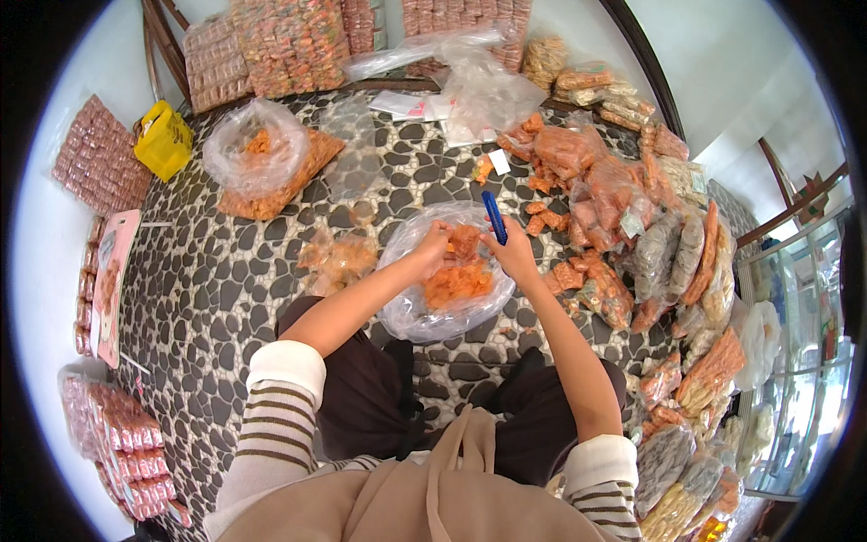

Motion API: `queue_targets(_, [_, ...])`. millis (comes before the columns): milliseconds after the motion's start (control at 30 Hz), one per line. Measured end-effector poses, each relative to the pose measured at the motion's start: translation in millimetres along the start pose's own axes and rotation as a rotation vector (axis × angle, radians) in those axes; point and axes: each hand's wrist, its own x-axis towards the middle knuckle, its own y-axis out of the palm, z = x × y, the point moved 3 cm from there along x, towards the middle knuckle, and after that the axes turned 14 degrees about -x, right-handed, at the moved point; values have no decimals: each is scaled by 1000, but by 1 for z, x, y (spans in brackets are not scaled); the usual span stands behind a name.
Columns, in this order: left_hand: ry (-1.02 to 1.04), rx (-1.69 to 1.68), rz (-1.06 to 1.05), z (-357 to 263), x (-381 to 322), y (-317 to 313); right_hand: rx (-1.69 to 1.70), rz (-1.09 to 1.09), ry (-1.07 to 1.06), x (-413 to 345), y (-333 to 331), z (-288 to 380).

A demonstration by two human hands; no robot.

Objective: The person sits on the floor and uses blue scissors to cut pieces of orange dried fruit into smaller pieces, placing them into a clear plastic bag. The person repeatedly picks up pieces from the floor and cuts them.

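Both my hands are over a wide clear plastic bag [406,315], its mouth spread open on the floor, with orange shredded-looking food [457,286] inside. A small clear packet of orange food [466,242] is between my hands. My left hand [433,249] pinches the packet's left side. In my right hand [511,252] is a blue utility knife [495,218], pointing up and away from me; the fingertips of that hand touch the packet's right side. Whether the knife's blade is out cannot be made out. Crumpled clear wrappers [339,257] lie left of the bag.
Heaped snack packets [596,176] crowd the right side, beside a glass display case [799,352]. Another open bag [254,152] rests on a filled orange one at the far left. Stacked packs [291,44] line the back wall. A yellow bag [162,142] and pink folding table [112,284] stand left.
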Motion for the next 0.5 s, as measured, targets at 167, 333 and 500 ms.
queue_targets(167, [-61,73,-14,-2,4,-11,43,91,-28,8,15,0])
queue_targets(333, [-125,134,-85,-6,0,-19,-117,17,9,12,26,3])
queue_targets(500, [-116,290,-320,-9,0,-39,76,77,332,16,36,-11])
